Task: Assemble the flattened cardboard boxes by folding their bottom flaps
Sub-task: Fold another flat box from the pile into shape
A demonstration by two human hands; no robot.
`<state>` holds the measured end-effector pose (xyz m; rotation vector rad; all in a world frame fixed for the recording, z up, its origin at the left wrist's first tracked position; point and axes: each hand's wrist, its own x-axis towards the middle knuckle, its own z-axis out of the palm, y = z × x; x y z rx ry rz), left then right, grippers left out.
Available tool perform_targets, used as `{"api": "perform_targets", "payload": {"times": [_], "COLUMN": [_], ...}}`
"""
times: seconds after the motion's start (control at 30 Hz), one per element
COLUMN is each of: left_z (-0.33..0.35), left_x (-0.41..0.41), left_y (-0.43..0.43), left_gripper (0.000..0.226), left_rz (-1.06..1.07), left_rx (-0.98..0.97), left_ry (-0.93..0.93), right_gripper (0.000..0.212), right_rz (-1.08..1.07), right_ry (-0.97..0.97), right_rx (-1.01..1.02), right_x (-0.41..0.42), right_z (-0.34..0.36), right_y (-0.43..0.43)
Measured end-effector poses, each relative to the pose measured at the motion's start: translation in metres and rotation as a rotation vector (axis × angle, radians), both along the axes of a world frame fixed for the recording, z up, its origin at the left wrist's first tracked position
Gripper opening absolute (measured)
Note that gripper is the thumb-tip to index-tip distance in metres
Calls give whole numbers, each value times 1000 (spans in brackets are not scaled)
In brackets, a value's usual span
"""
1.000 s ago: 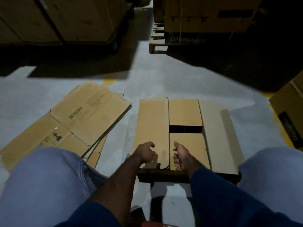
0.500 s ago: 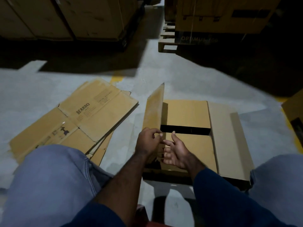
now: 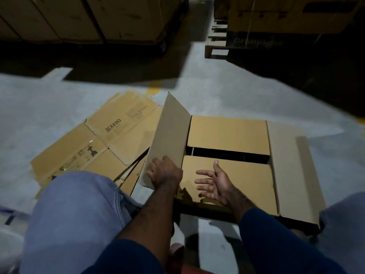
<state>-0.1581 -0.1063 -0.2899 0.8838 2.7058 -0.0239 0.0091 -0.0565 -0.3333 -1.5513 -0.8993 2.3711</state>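
Observation:
An upturned cardboard box (image 3: pixel 229 133) stands on the floor between my knees, bottom side up. Its two short flaps lie folded flat with a dark gap (image 3: pixel 229 154) between them. The left long flap (image 3: pixel 169 135) is raised and leans outward; my left hand (image 3: pixel 164 172) grips its near lower edge. The right long flap (image 3: pixel 290 171) lies spread outward to the right. My right hand (image 3: pixel 215 182) hovers open, fingers spread, palm facing left, just above the near short flap (image 3: pixel 245 180).
A pile of flattened boxes (image 3: pixel 98 143) printed BEARDO lies on the grey floor to the left, touching the box's left side. Stacked cartons (image 3: pixel 88 18) fill the back left, and a wooden pallet (image 3: pixel 217 42) with cartons stands back right. My knees frame the lower view.
The left long flap, lying flat a second ago, has been lifted up and swung outward by my left hand. My right hand has let go and opened above the near flap.

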Motion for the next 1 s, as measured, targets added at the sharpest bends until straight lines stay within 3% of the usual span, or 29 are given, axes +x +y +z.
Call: {"api": "perform_targets", "payload": {"times": [0.2, 0.37, 0.5, 0.67, 0.83, 1.0], "left_z": [-39, -64, -80, -97, -114, -122], "left_x": [-5, -19, -31, -31, -40, -37], "left_y": [-5, 0, 10, 33, 55, 56], "left_gripper": [47, 48, 43, 44, 38, 33], "left_rz": [-89, -18, 18, -20, -189, -312], "left_rx": [-92, -119, -119, -128, -209, -226], "left_ry": [-198, -383, -413, -406, -313, -101], "right_gripper": [85, 78, 74, 70, 66, 55], "right_rz": [-102, -235, -274, -240, -209, -158], "right_ry": [-26, -136, -190, -205, -189, -237], "right_rx": [-5, 49, 22, 13, 32, 78], "right_x": [12, 19, 33, 35, 24, 14], "right_z": [-15, -31, -47, -61, -64, -76], "right_y": [2, -2, -3, -3, 10, 13]}}
